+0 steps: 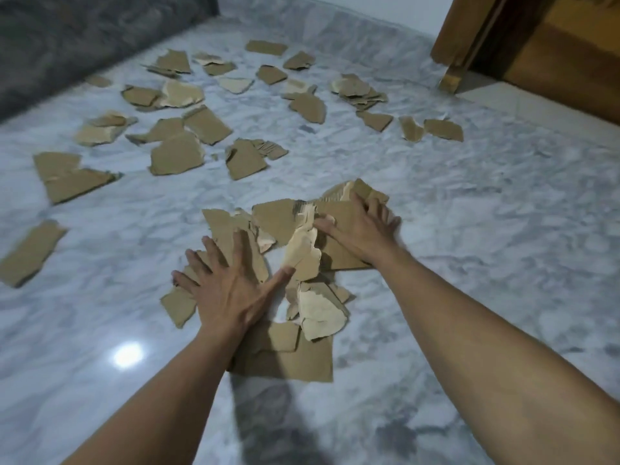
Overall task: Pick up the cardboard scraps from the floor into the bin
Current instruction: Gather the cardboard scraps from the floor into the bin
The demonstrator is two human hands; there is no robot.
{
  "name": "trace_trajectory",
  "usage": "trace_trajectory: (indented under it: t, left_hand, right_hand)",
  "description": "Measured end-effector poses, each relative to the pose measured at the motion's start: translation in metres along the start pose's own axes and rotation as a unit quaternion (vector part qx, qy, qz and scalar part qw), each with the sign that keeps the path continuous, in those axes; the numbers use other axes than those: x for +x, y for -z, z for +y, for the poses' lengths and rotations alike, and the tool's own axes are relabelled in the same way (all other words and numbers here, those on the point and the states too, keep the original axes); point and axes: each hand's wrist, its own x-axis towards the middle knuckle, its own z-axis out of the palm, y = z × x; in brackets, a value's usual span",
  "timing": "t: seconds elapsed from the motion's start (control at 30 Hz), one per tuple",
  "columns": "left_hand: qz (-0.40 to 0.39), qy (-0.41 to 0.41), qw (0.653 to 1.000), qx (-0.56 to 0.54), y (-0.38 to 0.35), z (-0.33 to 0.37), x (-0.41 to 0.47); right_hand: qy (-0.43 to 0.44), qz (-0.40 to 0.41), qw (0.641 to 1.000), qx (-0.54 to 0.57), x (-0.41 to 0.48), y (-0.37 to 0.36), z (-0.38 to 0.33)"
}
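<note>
Cardboard scraps: a raked-together pile (315, 313) sits on the marble floor (469, 229), centre frame, between both arms. Left hand (231, 290) lies flat on the pile's left side, palm down, fingers spread, gripping nothing. Right hand (359, 229) is also palm down with fingers extended, pressing a larger torn piece (340, 209) at the pile's far right. A big flat piece (295, 364) is at the near edge of the pile. Many loose scraps (176, 154) are scattered farther out. Wooden door frame (453, 45) top right.
</note>
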Motion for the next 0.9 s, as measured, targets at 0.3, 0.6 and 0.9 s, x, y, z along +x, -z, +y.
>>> trace_trajectory:
  t: [0.3, 0.6, 0.9]
  left_hand:
    - [0.018, 0.015, 1.0, 0.007, -0.002, 0.003, 0.006]
    - [-0.011, 0.038, 0.987, -0.153, 0.018, 0.015, 0.033]
    - [-0.063, -0.031, 0.956, -0.284, 0.035, 0.009, 0.05]
  right_hand:
    - [-0.01, -0.01, 1.0, 0.007, -0.023, -0.038, -0.029]
    - [-0.001, 0.099, 0.995, 0.021, -0.041, -0.056, -0.06]
    - [-0.069, 0.083, 0.987, 0.115, -0.025, -0.048, -0.091]
